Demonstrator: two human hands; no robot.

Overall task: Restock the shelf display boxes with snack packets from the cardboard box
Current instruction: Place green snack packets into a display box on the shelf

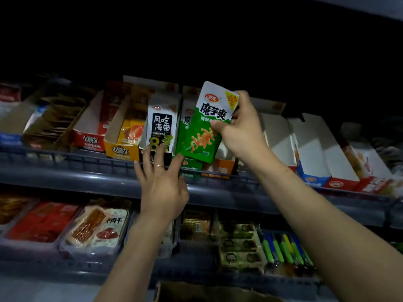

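Here dim grey shelf [218, 194] holds open display boxes [122, 149].

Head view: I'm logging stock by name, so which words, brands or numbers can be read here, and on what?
"魔芋爽": green packet gripped by the right hand.
"卫龙": red logo on that packet, small.
"20%": its yellow corner, blurred.
"风吃海带" and "8": black-and-white packet.
"肉干": white tray pack on the lower shelf.
Red display box and yellow display box: print too blurred.
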